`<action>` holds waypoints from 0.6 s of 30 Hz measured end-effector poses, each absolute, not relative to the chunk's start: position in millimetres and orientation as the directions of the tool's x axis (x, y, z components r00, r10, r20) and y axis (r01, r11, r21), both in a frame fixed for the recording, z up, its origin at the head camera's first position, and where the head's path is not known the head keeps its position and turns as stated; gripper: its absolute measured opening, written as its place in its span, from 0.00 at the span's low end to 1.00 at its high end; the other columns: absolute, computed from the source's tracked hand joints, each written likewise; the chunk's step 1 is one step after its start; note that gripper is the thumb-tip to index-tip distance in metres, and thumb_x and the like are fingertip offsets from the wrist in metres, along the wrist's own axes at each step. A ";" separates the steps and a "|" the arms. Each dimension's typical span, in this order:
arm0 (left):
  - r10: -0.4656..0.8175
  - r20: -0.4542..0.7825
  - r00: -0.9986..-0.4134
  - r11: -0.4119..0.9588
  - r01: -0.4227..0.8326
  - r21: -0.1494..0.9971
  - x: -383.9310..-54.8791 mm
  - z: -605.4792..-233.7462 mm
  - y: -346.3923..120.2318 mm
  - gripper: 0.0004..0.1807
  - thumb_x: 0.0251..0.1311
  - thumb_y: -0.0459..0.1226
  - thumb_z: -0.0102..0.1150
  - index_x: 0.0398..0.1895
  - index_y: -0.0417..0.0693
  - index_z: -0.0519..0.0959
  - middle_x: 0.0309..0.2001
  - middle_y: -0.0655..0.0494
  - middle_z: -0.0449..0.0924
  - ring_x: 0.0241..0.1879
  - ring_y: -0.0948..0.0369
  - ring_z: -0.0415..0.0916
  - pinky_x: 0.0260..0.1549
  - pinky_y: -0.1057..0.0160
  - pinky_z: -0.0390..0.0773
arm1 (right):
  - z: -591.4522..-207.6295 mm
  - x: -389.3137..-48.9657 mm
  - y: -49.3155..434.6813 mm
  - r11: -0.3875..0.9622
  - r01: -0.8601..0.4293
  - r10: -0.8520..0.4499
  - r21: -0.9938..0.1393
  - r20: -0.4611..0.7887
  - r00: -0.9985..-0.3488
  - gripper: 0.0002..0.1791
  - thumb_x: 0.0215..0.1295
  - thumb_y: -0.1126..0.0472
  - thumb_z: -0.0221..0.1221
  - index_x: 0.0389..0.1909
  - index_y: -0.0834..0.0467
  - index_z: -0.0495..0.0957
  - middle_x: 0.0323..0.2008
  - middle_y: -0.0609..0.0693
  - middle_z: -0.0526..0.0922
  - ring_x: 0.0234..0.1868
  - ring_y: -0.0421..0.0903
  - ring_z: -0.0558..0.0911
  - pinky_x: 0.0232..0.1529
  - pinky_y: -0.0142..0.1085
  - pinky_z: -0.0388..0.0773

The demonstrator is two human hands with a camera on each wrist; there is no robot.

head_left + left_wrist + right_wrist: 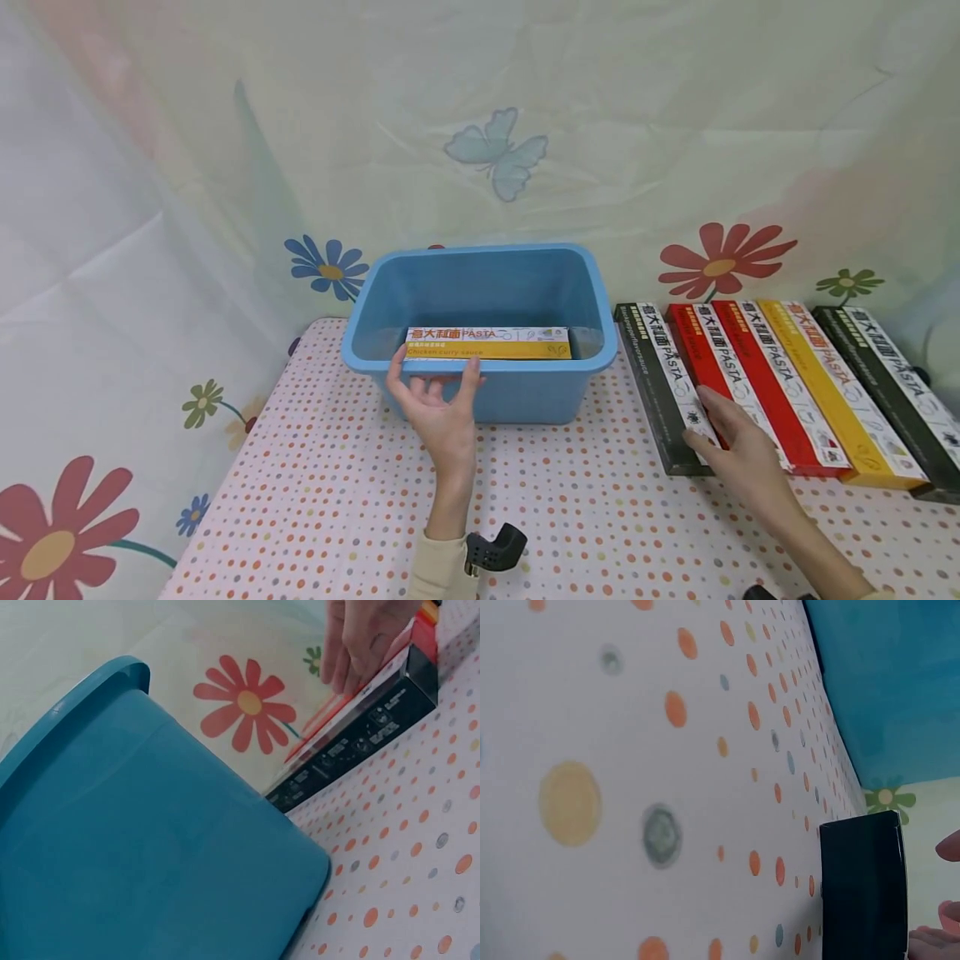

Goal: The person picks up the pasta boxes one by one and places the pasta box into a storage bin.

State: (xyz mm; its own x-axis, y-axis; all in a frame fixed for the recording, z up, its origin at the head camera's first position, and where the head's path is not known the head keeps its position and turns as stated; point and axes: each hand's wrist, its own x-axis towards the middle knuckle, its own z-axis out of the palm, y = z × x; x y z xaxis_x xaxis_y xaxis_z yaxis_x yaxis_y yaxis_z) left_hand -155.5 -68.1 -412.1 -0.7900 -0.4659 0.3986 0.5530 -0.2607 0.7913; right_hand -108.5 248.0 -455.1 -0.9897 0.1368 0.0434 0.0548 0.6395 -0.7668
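Step in hand, my read: picking up the long black-and-white cardboard pasta box, left end of the row, right of the blue plastic basin. Right hand is over it, thumb and fingers apart, not closed round anything; contact unclear. Next move calls for closing thumb and fingers across the box's width, clear of the two red-and-white cardboard boxes alongside. Left hand is at the basin's near rim, thumb and index spread, other fingers curled below the lip. Can't tell if it's gripping or just resting.

Head view alone shows the yellow-and-white cardboard box inside the basin; left wrist gets only the basin's outer wall, plus the black box's printed long side, which head doesn't show clearly. Right wrist adds its plain dark end face.
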 end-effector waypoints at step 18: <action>-0.469 0.400 -0.787 -0.246 0.551 0.797 -155.4 -411.2 -68.6 0.48 0.60 0.26 0.73 0.77 0.47 0.54 0.56 0.40 0.74 0.40 0.54 0.79 0.39 0.54 0.93 | -451.7 -111.3 244.5 0.619 0.139 0.148 -0.773 -0.059 -0.987 0.48 0.70 0.62 0.66 0.80 0.73 0.47 0.76 0.77 0.55 0.74 0.75 0.61 0.46 0.04 0.60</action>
State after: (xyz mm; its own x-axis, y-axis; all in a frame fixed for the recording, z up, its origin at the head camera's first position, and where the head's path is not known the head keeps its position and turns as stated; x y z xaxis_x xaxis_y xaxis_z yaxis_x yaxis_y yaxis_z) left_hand -155.4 -68.6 -411.2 -0.7874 -0.4687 0.4003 0.5515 -0.2456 0.7972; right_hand -111.3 244.5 -451.7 -0.9872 0.1483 -0.0590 0.1392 0.6189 -0.7730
